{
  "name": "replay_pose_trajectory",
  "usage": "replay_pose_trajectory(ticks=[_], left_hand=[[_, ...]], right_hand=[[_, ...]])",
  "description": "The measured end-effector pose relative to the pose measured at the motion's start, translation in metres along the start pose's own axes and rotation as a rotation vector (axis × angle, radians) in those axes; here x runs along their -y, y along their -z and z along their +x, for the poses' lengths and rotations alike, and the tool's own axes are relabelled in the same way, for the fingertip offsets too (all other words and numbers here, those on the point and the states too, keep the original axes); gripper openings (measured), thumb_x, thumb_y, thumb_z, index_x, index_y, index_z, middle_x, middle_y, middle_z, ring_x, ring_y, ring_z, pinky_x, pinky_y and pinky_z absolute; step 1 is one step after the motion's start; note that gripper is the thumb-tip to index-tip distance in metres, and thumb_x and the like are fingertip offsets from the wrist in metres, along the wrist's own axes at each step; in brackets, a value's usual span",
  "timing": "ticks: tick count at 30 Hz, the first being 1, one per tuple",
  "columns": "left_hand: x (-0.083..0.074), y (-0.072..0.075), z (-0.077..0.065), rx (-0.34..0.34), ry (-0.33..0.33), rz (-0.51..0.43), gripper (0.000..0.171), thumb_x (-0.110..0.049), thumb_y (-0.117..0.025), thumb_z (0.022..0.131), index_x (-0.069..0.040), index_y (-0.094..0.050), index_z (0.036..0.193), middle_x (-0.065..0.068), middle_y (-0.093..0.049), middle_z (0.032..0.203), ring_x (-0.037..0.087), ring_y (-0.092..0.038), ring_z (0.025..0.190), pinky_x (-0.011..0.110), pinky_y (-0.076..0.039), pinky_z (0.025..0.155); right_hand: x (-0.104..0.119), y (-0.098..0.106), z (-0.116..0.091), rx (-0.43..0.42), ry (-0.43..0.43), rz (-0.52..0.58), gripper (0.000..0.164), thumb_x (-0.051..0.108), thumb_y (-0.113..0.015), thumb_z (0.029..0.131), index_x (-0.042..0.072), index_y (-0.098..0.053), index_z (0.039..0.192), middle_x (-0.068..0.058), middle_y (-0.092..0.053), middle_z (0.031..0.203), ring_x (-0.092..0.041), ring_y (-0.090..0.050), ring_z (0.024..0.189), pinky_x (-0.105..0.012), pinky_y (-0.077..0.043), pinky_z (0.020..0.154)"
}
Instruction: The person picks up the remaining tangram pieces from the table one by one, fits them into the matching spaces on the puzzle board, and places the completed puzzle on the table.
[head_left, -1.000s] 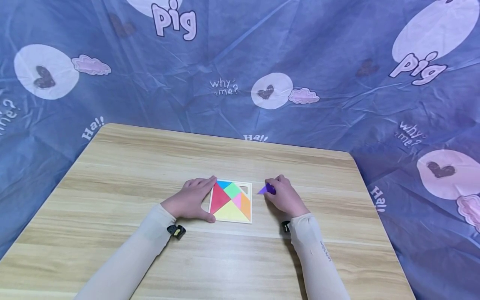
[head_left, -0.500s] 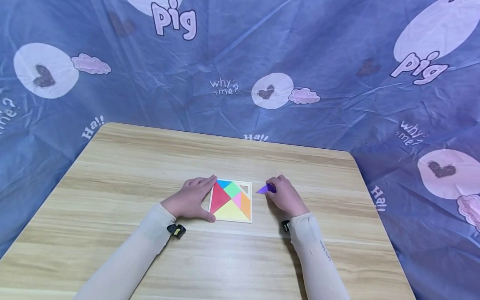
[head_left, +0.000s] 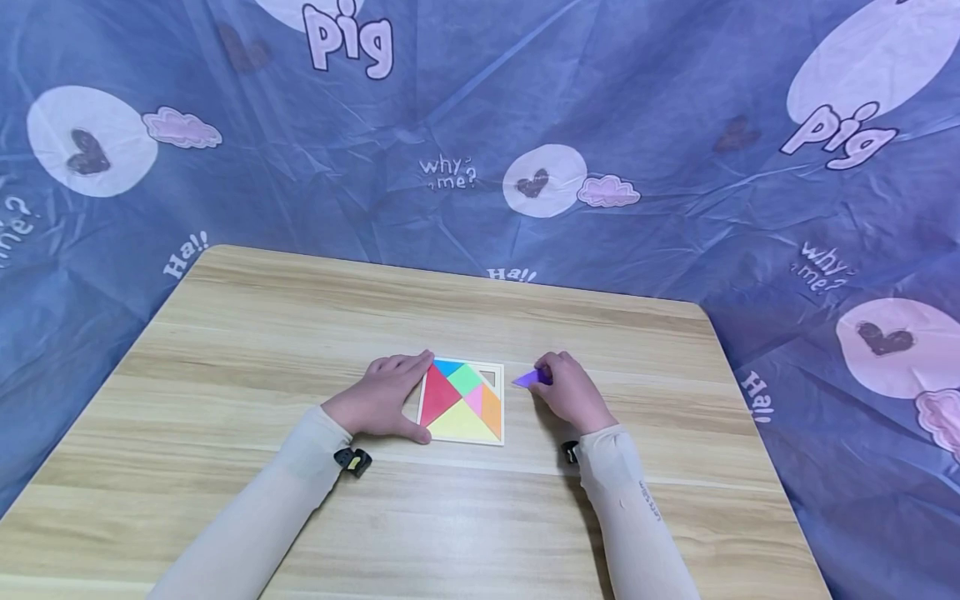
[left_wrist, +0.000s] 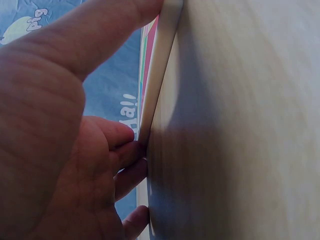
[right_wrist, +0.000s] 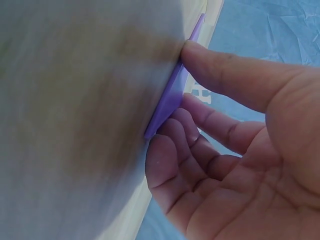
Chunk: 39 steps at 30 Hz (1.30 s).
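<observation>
A square tangram tray (head_left: 503,417) lies flat on the table. In it sit a red triangle (head_left: 438,397), a yellow triangle (head_left: 467,424), a green square (head_left: 464,380) and blue, pink and orange pieces; a small triangular gap shows at its upper right. My left hand (head_left: 380,397) holds the tray's left side, thumb at the near corner and forefinger at the far one. Just right of the tray, my right hand (head_left: 573,392) pinches a purple triangle (head_left: 527,379) between thumb and fingers. In the right wrist view, the purple triangle (right_wrist: 172,92) is tilted close to the tabletop.
The wood-grain table (head_left: 337,308) extends around both hands. Behind it and at its sides hangs a blue printed cloth (head_left: 337,117). A black wrist device (head_left: 352,461) sits at the left cuff, another (head_left: 571,452) at the right.
The purple triangle has turned slightly in my right hand, and its tip sits a little further left and higher. My left hand and the tray stay put.
</observation>
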<state>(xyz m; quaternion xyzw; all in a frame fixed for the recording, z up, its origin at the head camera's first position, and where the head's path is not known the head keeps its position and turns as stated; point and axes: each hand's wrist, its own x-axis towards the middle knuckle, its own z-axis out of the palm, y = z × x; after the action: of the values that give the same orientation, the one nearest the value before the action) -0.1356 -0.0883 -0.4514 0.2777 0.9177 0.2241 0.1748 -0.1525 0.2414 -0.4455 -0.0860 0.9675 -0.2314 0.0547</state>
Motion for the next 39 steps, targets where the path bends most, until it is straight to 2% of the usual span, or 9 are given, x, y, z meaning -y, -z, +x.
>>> replay_pose_trajectory(ticks=[11,18,21,27,34,39], left_hand=[[0.0013,-0.0005,-0.0001,0.001,-0.002,0.003,0.126,-0.062,-0.085,0.074,-0.005,-0.018,0.165,0.010,-0.023,0.171,0.035,-0.026,0.152,0.056,-0.019,0.122],[0.0037,-0.0018,0.0009,0.005,0.001,0.014,0.128,-0.063,-0.084,0.074,-0.007,-0.016,0.166,0.009,-0.021,0.172,0.034,-0.026,0.153,0.055,-0.018,0.123],[0.0040,-0.0020,0.0015,0.007,0.002,0.016,0.128,-0.063,-0.085,0.074,-0.006,-0.016,0.166,0.009,-0.021,0.172,0.034,-0.026,0.153,0.056,-0.018,0.122],[0.0044,-0.0030,0.0039,0.010,0.011,0.014,0.128,-0.064,-0.085,0.074,-0.008,-0.016,0.166,0.008,-0.021,0.172,0.033,-0.025,0.153,0.055,-0.018,0.123],[0.0054,-0.0035,0.0045,0.004,0.005,0.017,0.128,-0.064,-0.084,0.074,-0.008,-0.016,0.166,0.007,-0.021,0.172,0.032,-0.025,0.153,0.055,-0.018,0.123],[0.0051,-0.0027,0.0030,0.000,0.000,0.017,0.128,-0.063,-0.085,0.074,-0.007,-0.016,0.166,0.009,-0.022,0.171,0.034,-0.026,0.152,0.055,-0.018,0.122]], right_hand=[[-0.0010,-0.0008,0.0005,0.006,-0.079,0.042,0.034,0.014,-0.082,0.089,-0.006,-0.065,0.111,-0.014,-0.061,0.098,-0.027,-0.058,0.086,-0.045,-0.051,0.083],[-0.0007,0.0003,0.0005,0.016,-0.081,0.028,0.015,0.014,-0.074,0.095,0.001,-0.070,0.100,-0.009,-0.064,0.087,-0.024,-0.055,0.077,-0.037,-0.045,0.070],[-0.0009,0.0006,0.0003,0.011,-0.067,0.036,0.011,0.014,-0.073,0.096,0.003,-0.073,0.098,-0.007,-0.065,0.084,-0.022,-0.055,0.074,-0.036,-0.045,0.069],[-0.0012,0.0007,0.0000,-0.023,-0.016,0.031,0.020,0.020,-0.065,0.102,0.005,-0.078,0.104,-0.009,-0.073,0.093,-0.026,-0.065,0.085,-0.045,-0.053,0.080],[-0.0030,0.0016,0.0003,-0.013,0.011,0.020,0.025,0.016,-0.055,0.105,0.002,-0.076,0.105,-0.013,-0.070,0.096,-0.030,-0.065,0.089,-0.050,-0.054,0.086],[-0.0021,0.0020,-0.0001,0.001,0.006,0.065,0.020,0.013,-0.059,0.103,0.002,-0.075,0.107,-0.011,-0.070,0.096,-0.027,-0.065,0.089,-0.047,-0.054,0.086]])
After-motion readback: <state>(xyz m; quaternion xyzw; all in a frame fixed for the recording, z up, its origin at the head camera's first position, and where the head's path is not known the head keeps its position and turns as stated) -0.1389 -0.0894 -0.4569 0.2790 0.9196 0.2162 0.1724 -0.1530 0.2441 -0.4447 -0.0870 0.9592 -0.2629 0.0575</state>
